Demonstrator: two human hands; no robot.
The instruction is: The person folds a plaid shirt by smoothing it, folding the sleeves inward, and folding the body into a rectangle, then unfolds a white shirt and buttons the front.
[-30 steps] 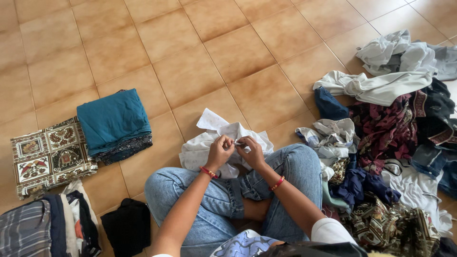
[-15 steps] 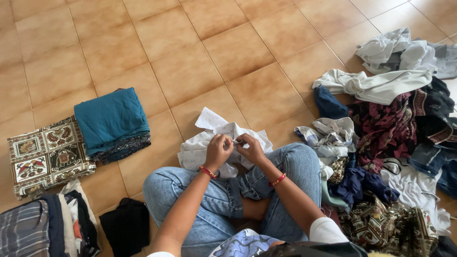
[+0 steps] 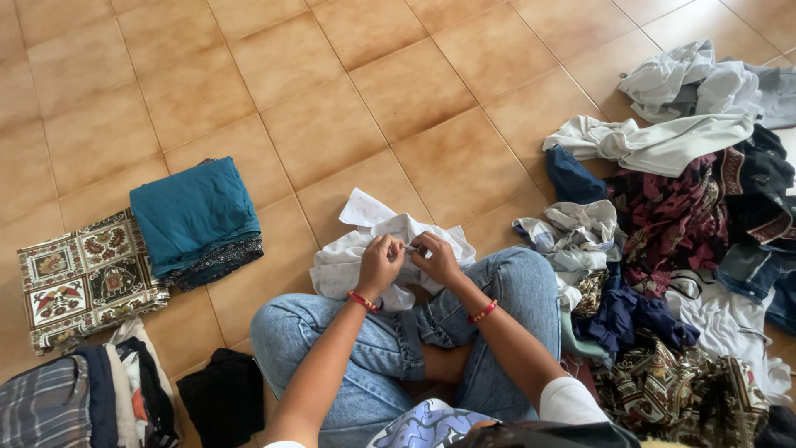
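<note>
Hands unmoved, both pinching white garment point(image 3: 348, 261)

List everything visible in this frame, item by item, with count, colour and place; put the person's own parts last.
white garment: 1, white with small marks, crumpled on the floor ahead of the knees, pinched by both hands
teal folded cloth: 1, teal, on a dark patterned fold, left
patterned folded cloth: 1, cream and brown, far left
folded stack: several, plaid, navy, white, bottom left
black cloth: 1, black, beside the left knee
unsorted clothes heap: many, mixed colours, right
tiled floor: tan
jeans: 1, light blue, on crossed legs
left hand: red bracelet, closed on the garment
right hand: red bracelet, closed on the garment
</note>
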